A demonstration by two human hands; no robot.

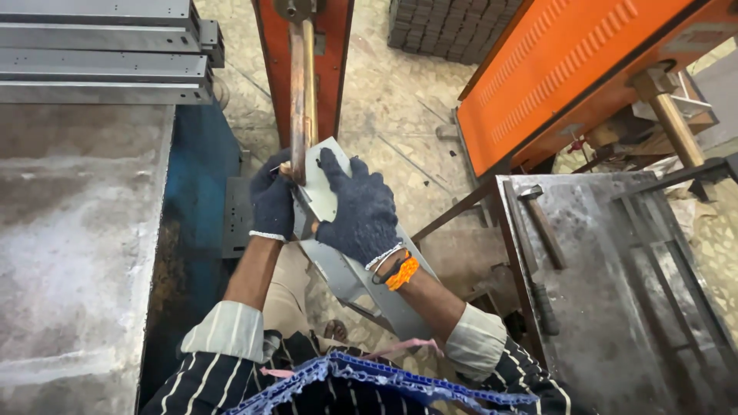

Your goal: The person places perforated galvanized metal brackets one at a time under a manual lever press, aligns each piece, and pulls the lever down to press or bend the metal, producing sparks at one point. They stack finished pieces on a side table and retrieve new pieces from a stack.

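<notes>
Left bench (77, 253): worn grey top, blue side, stack of grey steel channels (104, 50) lying at its far end. Right table (615, 307): scuffed steel sheet top, hammer (542, 227) lying near its left edge, bar frame (669, 253) on its right part. Floor (392, 100): stained stone, dark block stack (446, 27) at the back.

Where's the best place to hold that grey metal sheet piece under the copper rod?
Probably by its long side edges, one hand per side, as the left hand and right hand do: the grey sheet piece is long, flat and tilted, and the copper rod occupies its top.
</notes>
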